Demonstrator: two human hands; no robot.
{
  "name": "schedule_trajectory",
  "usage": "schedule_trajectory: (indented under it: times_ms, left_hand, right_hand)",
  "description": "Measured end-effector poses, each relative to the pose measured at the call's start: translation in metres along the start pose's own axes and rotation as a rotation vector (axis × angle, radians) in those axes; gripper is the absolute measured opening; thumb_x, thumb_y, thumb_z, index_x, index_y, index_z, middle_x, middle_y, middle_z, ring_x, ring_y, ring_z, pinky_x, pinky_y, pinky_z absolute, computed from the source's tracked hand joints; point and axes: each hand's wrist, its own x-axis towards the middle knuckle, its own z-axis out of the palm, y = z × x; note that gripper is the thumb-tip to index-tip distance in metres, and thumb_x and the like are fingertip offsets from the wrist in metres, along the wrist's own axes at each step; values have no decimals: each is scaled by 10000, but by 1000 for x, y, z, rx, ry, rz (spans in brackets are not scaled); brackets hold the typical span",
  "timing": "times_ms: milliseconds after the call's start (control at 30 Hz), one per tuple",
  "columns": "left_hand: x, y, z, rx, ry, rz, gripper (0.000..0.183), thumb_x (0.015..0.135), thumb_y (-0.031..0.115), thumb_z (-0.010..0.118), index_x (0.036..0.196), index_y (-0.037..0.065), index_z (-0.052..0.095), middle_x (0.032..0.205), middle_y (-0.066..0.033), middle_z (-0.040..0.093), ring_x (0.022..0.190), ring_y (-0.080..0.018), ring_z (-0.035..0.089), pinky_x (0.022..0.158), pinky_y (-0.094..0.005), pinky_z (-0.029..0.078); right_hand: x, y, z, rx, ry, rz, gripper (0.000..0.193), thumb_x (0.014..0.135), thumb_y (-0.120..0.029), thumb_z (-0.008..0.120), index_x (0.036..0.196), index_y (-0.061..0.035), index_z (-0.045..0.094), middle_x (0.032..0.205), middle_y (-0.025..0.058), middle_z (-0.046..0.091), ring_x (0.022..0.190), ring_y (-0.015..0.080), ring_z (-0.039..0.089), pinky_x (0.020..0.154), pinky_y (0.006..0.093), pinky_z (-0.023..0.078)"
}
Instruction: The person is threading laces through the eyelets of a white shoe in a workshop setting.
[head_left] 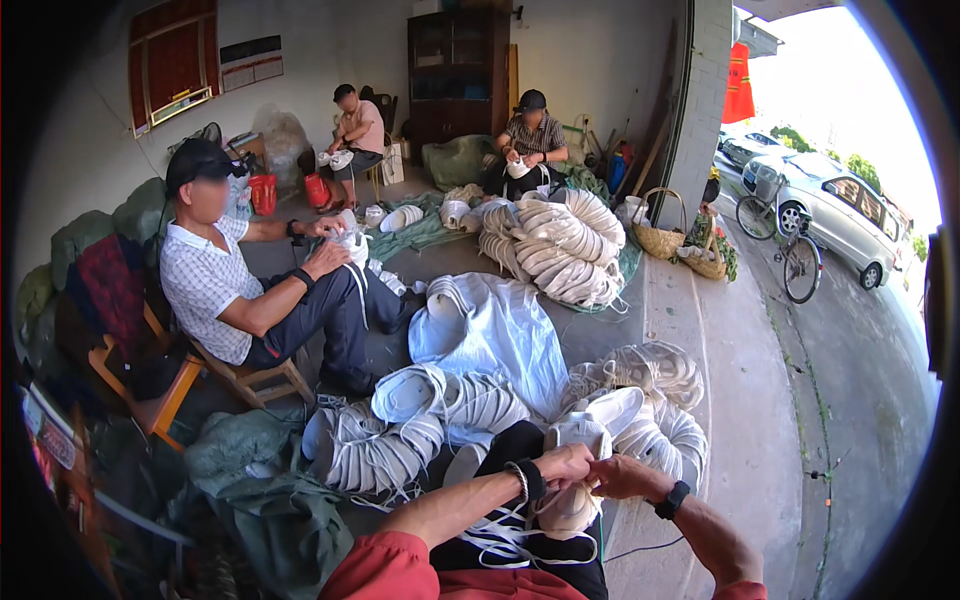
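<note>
A pale sneaker [568,512] rests on my lap between my forearms. My left hand [562,464] is closed above it, its fingertips meeting those of my right hand [622,478]. The right hand is closed too, in a pinch. What the fingertips grip is too small to make out. Loose white shoelaces [505,540] trail over my dark trousers, left of the sneaker. Just beyond my hands stands another white shoe [580,432]. Nested white shoes [375,450] curve in rows to the left, and another heap of shoes [660,415] lies to the right.
A pale plastic sheet [495,335] covers the floor ahead. On the left a person [215,260] handles a shoe; two others sit further back. A big shoe pile [560,245] stands mid-room. Green sacking [265,480] lies at left. Baskets [660,238] and a bicycle [800,265] are at right.
</note>
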Motion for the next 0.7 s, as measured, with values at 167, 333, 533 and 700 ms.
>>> schedule_trajectory:
  times_ms: [167, 333, 533, 700]
  left_hand:
    - [2, -16, 9, -361, 115, 101, 232, 802, 102, 481, 953, 70, 654, 507, -79, 551, 361, -147, 507, 317, -277, 359]
    - [1, -11, 15, -279, 177, 146, 263, 791, 92, 484, 989, 79, 657, 513, -81, 557, 373, -146, 516, 339, -285, 378]
    - [-7, -2, 10, 21, 219, 139, 237, 763, 184, 536, 929, 85, 673, 583, -122, 606, 497, -213, 599, 481, -340, 460]
    - [-7, -2, 2, 192, 246, 72, 234, 737, 220, 577, 923, 122, 680, 724, -141, 653, 690, -259, 651, 614, -381, 488]
  right_hand:
    - [2, 1, -1, -112, -35, 40, 262, 740, -138, 629, 987, -72, 570, 865, 110, 649, 786, 287, 629, 688, 388, 485]
    - [0, -9, -2, -161, -55, 121, 269, 748, -160, 618, 993, -61, 570, 869, 122, 643, 788, 320, 618, 689, 410, 477]
    - [0, -22, -12, -328, -107, 136, 299, 736, -189, 637, 999, -57, 580, 880, 132, 645, 816, 331, 612, 702, 416, 472]
    - [4, -20, -13, -327, -70, 68, 255, 711, -187, 635, 947, -94, 610, 821, 123, 645, 783, 314, 621, 658, 419, 484]
